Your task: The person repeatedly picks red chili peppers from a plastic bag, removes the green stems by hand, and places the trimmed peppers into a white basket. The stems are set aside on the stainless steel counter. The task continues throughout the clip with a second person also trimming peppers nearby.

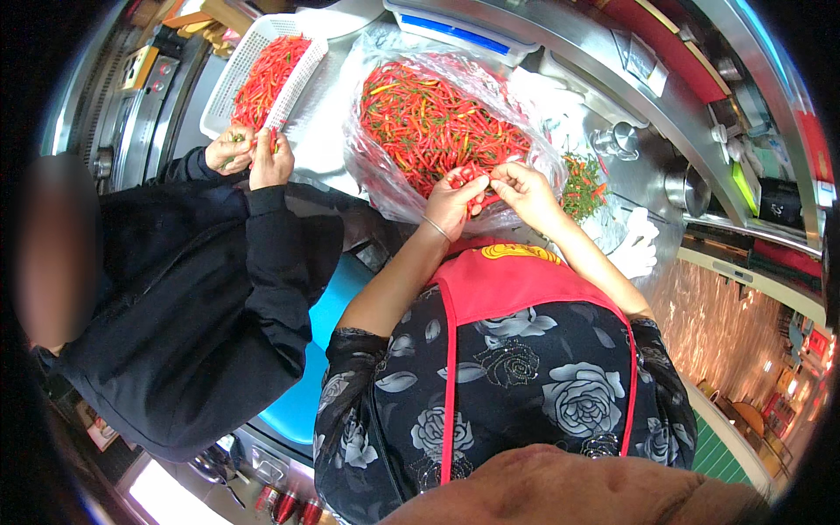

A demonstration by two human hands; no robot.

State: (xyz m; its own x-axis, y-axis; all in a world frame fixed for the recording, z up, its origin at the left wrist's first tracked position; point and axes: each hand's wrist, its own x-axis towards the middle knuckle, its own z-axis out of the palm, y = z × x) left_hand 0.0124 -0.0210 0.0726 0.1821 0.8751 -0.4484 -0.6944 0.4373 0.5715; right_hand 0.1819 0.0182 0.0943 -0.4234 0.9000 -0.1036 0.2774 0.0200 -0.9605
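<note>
My left hand [453, 198] holds several red chili peppers [474, 209] over the near rim of a clear plastic bag [367, 176]. Against its thumb, the fingertips of my right hand [527, 192] pinch the end of one pepper; the exact spot is partly hidden by the fingers. The bag lies wide open, filled with a heap of red chilies [433, 118] with green stems and a few yellow ones among them. Right of the bag, close to my right wrist, sits a pile of green stems with some peppers [581, 187].
At left a co-worker in a dark jacket [190, 282] handles chilies before a white perforated basket [220, 98] of red peppers. A blue stool [292, 407] stands between us. White gloves [635, 244], a clear jug [615, 141] and a metal pot [686, 186] are to the right.
</note>
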